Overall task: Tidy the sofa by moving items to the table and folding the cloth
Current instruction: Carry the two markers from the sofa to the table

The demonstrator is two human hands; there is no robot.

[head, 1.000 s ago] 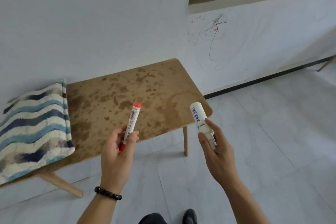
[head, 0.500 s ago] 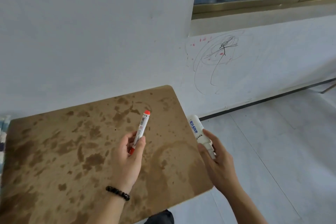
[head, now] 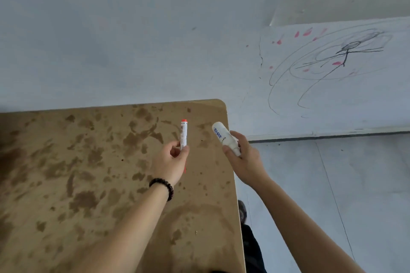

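Observation:
My left hand (head: pixel 169 162), with a dark bead bracelet on the wrist, holds a white marker with a red cap (head: pixel 183 133) upright over the stained wooden table (head: pixel 77 173). My right hand (head: pixel 246 159) grips a small white bottle with blue print (head: pixel 224 137), tilted up and to the left, just above the table's right edge. Both items are in the air, not touching the tabletop. The sofa and the cloth are out of view.
A white wall (head: pixel 133 29) rises right behind the table, with pencil and pink scribbles (head: pixel 332 66) to the right. Pale tiled floor (head: pixel 332 195) lies right of the table. My shoe (head: pixel 242 209) shows beside the table edge.
I have come closer and now stand over the table. Both hands have moved forward above the tabletop with their items. The striped cushion at the left has left the view.

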